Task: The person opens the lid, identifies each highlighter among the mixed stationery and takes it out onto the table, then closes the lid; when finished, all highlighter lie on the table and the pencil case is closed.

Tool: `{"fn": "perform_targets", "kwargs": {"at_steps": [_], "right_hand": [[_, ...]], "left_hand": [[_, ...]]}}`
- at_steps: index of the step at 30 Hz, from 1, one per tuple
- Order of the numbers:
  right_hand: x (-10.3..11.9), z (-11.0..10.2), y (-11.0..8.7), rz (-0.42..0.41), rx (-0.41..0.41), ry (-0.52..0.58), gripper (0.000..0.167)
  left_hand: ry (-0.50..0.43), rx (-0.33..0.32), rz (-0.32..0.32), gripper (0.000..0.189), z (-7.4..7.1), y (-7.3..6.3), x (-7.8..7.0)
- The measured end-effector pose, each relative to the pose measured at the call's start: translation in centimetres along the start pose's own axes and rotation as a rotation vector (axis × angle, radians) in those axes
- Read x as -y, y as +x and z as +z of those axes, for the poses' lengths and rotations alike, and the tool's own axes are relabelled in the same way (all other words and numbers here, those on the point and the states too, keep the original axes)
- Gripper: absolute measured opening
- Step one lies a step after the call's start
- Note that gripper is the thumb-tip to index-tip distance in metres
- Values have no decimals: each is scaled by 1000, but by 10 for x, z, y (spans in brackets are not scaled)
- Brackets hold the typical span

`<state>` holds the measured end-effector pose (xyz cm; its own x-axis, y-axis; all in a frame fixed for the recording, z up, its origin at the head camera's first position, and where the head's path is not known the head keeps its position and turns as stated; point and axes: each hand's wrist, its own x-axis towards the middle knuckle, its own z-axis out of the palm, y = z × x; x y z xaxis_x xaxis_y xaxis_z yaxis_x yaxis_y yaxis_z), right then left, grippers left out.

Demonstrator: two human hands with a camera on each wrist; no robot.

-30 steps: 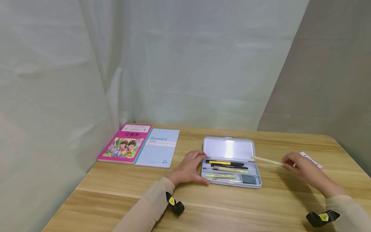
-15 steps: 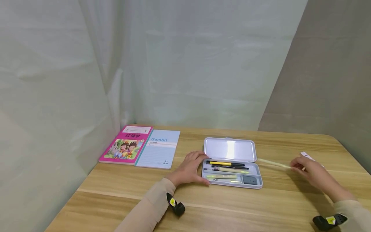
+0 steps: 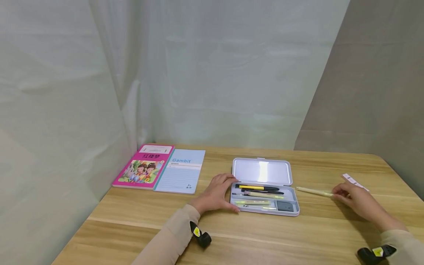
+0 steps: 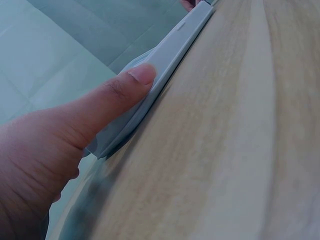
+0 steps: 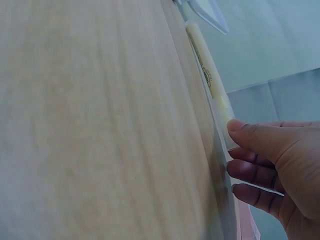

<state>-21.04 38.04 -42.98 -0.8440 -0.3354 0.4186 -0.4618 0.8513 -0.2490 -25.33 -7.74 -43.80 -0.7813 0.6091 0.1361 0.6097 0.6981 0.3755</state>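
A white pencil case [image 3: 246, 171] lies open on the table, its lid tipped back. My left hand [image 3: 214, 193] holds its left end, the thumb [image 4: 142, 74] pressing the front wall and the fingers by the hinge corner. To the right of the case, my right hand [image 3: 356, 200] pinches the right end of a pale yellow pen [image 3: 313, 191]. The pen lies low along the tabletop, its far end pointing at the case; dark print shows on its barrel in the right wrist view. Inside the case are a yellow-and-black pen [image 3: 256, 187], several other pens and a grey eraser [image 3: 285, 206].
A pink picture book [image 3: 142, 165] and a light blue notebook [image 3: 180, 171] lie side by side at the back left of the wooden table [image 3: 265, 239]. A small white-and-pink strip [image 3: 355, 182] lies just beyond my right hand. Pale sheeting [image 3: 232, 92] hangs behind the table.
My right hand has moved right and lowered the pale yellow pen from above the case's right edge to the tabletop. My left hand stays on the pencil case.
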Motion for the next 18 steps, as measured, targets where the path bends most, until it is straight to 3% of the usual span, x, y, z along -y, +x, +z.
{"fn": "perform_targets", "kwargs": {"at_steps": [18], "right_hand": [[2,-3,1,56,66,23,14]], "left_hand": [[-3,2,-7,97,-1,-1,-2]]}}
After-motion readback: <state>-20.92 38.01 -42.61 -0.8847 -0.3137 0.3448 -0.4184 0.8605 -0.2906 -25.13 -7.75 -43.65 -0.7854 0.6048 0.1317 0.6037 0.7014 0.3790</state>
